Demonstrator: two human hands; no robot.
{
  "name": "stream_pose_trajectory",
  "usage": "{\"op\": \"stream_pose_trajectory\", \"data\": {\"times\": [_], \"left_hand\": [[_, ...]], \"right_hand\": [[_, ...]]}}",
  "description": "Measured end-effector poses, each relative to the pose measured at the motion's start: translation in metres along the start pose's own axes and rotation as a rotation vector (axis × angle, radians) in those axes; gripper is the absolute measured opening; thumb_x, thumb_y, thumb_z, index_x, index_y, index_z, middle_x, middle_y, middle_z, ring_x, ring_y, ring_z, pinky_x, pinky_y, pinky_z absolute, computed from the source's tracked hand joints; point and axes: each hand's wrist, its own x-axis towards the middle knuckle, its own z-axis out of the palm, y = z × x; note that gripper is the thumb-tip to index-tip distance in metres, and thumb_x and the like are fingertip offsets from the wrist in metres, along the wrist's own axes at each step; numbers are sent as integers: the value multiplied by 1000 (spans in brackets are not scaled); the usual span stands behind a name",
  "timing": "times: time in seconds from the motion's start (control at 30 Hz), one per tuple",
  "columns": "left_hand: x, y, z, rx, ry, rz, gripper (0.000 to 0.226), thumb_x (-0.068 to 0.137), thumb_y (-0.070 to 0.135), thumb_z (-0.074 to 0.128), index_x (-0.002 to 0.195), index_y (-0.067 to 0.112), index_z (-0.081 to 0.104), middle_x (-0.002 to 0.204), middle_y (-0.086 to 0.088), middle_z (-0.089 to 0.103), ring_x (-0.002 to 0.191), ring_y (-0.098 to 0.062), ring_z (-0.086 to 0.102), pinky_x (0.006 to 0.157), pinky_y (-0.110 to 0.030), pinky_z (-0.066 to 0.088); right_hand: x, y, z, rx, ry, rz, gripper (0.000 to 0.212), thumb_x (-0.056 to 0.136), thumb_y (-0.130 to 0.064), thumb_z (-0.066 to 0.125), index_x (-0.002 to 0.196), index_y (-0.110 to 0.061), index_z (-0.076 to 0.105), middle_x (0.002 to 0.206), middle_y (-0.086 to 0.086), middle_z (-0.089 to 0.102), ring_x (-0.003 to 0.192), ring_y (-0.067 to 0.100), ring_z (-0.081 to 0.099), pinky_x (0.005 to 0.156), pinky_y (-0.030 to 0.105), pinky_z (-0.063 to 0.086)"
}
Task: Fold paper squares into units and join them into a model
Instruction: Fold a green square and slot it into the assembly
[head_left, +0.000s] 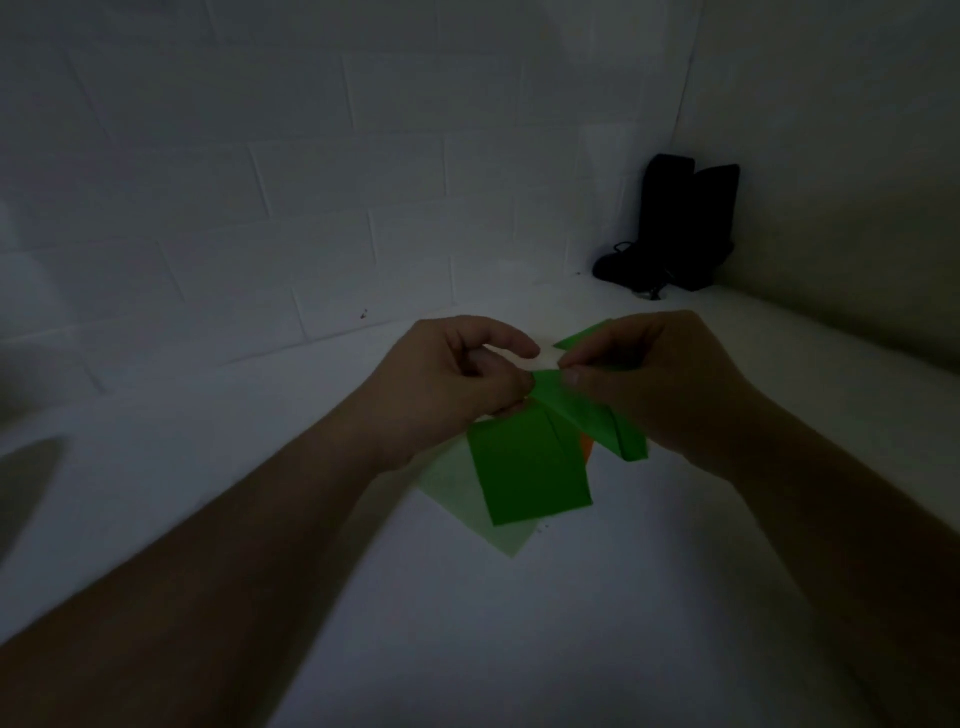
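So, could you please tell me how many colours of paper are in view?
3. Bright green paper held in both hands, pale green sheet on the table beneath it, and an orange sliver peeking behind the green. More may be hidden under the hands.

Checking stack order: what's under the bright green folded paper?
Under the bright green folded paper: a pale green sheet and an orange sliver. The rest is covered.

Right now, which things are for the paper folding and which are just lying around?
For the folding: green paper, held by the left hand and right hand; pale green sheet; orange paper.
Lying about: black bag in the corner.
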Motion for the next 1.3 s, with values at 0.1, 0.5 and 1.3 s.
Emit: {"op": "stream_pose_trajectory", "data": {"times": [0.1,0.5,1.3], "left_hand": [[-2,-2,-2,182,-53,9,19,88,10,79,104,21,78,87,-4,79,84,-23,77,85,-43,63],[9,4,14,-636,289,-224,13,93,0,66,102,4,75,76,-9,70,69,-15,64,71,-24,59],[-1,14,41,-659,125,-262,29,97,-1,52,87,6,77,90,-18,77,85,-29,73,74,-33,63]], "right_hand": [[0,1,1,-21,1,1,22,80,-7,82,74,-27,78,77,-10,76,76,4,72,71,18,60],[12,9,-2,718,128,530,41,94,10,47,120,-16,66,102,9,77,89,25,73,73,38,61],[10,7,18,936,101,332,46,95,2,56,57,-21,70,64,2,61,60,15,56,60,27,50]]}}
